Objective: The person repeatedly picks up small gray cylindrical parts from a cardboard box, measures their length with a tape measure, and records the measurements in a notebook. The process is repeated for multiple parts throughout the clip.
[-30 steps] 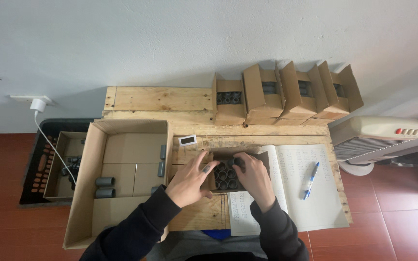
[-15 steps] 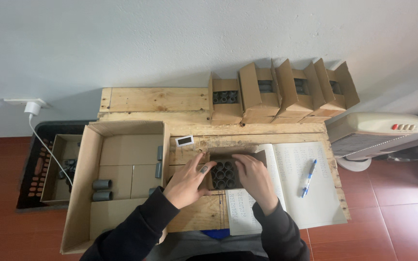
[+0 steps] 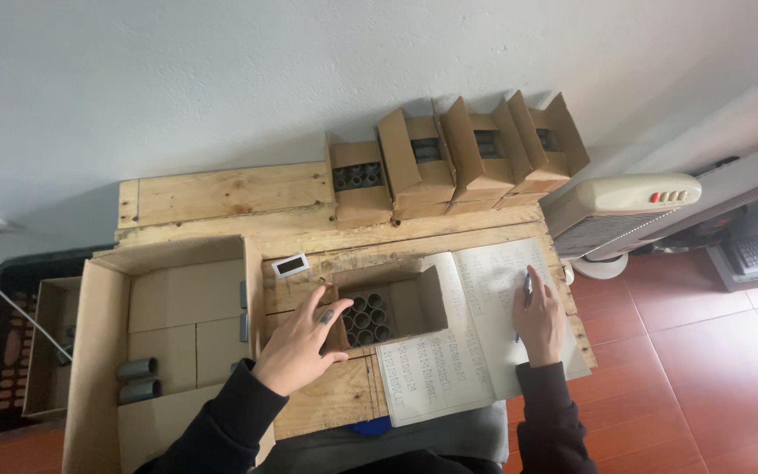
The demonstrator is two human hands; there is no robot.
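A small open cardboard box filled with several dark tubes sits in the middle of the wooden table. My left hand rests against the box's left flap with fingers spread, holding nothing. My right hand lies on the open notebook to the right of the box, fingers closed on a pen. Both sleeves are dark.
A large shallow carton at the left holds two grey tubes. A row of several open tube-filled boxes stands at the table's back. A small white device lies behind the box. A heater stands right; a black crate far left.
My right hand has left the small box and moved right onto the notebook, taking hold of the pen. My left hand stays at the box's left side.
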